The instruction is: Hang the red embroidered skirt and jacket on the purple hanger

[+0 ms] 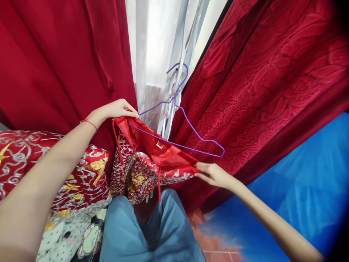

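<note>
A red garment (pixel 177 160) with silver and gold embroidery is stretched between my two hands above my knees. My left hand (pixel 120 108) pinches its upper left edge, close to the left end of a purple wire hanger (pixel 188 118). At the other end, my right hand (pixel 212 174) grips the garment's right edge with thumb and fingers. The hanger's left shoulder is tucked in at the garment's red lining, while its right shoulder sticks out bare above my right hand. Its hook points up in front of white strips. A small white label shows on the lining.
More red embroidered fabric (pixel 89 171) lies at the left under my left arm, above a white dotted cloth (pixel 64 233). Red curtains (pixel 109 43) hang on both sides of white strips (pixel 180 47). Blue fabric (pixel 300 182) spreads at the right over the tiled floor (pixel 215 240).
</note>
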`<state>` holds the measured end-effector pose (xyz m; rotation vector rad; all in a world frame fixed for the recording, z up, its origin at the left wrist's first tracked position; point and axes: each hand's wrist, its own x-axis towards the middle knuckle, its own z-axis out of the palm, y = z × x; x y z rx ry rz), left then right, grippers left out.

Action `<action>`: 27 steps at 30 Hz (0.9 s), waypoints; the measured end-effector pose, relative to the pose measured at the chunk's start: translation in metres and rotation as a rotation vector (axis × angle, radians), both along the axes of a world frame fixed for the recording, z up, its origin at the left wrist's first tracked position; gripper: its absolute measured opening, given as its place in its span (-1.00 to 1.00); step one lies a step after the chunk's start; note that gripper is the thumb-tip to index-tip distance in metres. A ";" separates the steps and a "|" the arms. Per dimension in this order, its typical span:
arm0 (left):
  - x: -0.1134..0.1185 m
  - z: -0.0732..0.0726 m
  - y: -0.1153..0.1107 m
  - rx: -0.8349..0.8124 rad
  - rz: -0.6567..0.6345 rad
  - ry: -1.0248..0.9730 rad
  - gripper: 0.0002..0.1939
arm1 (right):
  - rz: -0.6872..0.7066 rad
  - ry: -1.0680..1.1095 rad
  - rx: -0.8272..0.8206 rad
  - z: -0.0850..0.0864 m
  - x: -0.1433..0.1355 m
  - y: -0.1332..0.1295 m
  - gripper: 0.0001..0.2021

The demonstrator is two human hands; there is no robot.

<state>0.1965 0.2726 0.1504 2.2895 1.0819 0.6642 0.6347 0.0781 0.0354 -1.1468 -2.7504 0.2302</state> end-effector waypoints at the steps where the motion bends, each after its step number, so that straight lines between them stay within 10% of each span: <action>1: -0.001 0.000 0.001 0.001 0.005 0.002 -0.61 | -0.041 0.072 0.017 0.008 0.009 0.002 -0.64; 11: -0.006 -0.002 0.010 0.075 0.014 0.071 -0.63 | 0.014 0.089 0.302 0.065 0.022 -0.023 -0.81; 27: -0.004 -0.005 0.017 0.111 0.014 0.154 -0.59 | 0.020 0.269 1.040 0.073 0.005 -0.057 -0.88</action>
